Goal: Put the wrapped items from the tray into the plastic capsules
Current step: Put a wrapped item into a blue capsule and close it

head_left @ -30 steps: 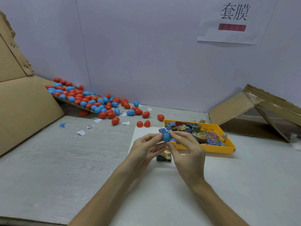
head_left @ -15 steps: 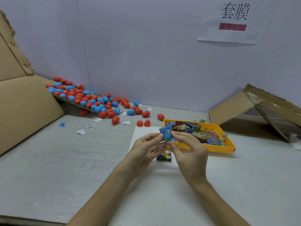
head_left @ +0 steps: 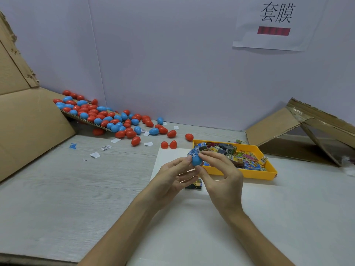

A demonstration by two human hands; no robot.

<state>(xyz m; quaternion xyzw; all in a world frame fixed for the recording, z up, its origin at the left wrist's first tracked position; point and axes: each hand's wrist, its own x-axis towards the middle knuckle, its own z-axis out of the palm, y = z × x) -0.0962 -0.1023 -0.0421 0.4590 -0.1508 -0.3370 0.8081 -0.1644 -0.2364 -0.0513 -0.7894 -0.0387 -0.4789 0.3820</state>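
Note:
A blue capsule half is held up over the table between both hands, with a blue wrapped item sticking out of its top. My left hand pinches the capsule from the left. My right hand grips it from the right, its fingers on the wrapper. Just behind stands the yellow tray filled with several colourful wrapped items. Another dark wrapped item lies on the white sheet under my hands.
A heap of red and blue capsules spills from a cardboard flap at the back left. Loose red capsules and paper scraps lie nearer. Cardboard leans at the left, and a folded cardboard piece sits at the right.
The blue wrapper now stands up out of the capsule half, and my right fingers have shifted onto it. Both hands stay in about the same place.

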